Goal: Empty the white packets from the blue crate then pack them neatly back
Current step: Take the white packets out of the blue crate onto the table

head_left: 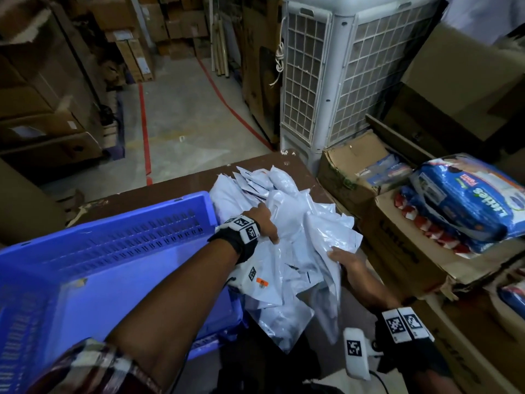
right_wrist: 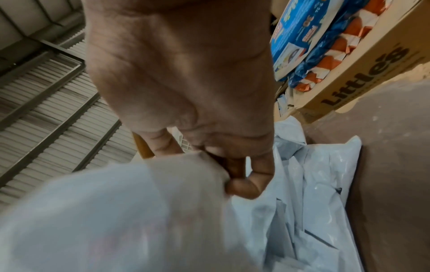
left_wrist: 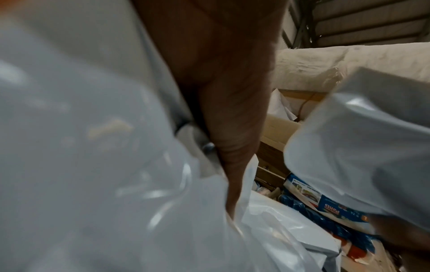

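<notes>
My left hand and right hand both grip the heaped white packets. The blue crate sits tipped left of them. A diaper carton crowds my right.

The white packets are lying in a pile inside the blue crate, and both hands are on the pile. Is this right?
Not quite. The head view shows the blue crate empty; the white packets lie in a pile on the brown table beside it. Both hands are on the pile: left hand, right hand.
</notes>
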